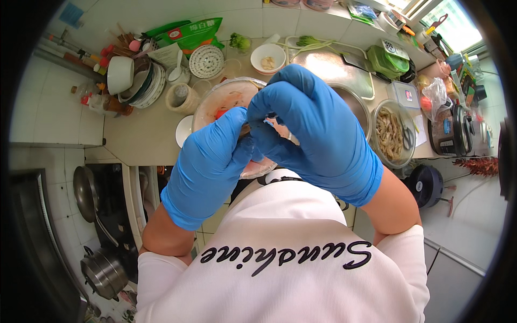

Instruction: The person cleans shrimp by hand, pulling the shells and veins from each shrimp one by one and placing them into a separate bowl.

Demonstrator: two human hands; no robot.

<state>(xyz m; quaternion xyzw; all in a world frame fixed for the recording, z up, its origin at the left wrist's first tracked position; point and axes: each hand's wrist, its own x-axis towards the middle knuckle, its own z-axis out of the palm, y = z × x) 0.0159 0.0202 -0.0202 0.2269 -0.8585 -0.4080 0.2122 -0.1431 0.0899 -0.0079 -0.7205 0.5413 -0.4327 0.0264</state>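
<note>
Both my hands wear blue disposable gloves and meet above a large plastic-lined bowl (210, 107) with reddish residue inside. My left hand (214, 157) pinches a small brownish thing, probably a shrimp, mostly hidden by the fingers. My right hand (307, 125) has its fingers curled close against the left fingertips; whether it grips the same thing cannot be told. To the right, a clear bowl of raw shrimp (389, 133) stands on the counter, with grey-handled scissors (407, 136) at its right side. A steel bowl (355, 105) is partly hidden behind my right hand.
Behind the lined bowl stand a white bowl with garlic cloves (268, 58) and a metal tray (327, 66) with green onions across its back edge. Stacked dishes (149, 87) stand at the left. A rice cooker (450, 131) is at the right, a dark fan (424, 185) below it.
</note>
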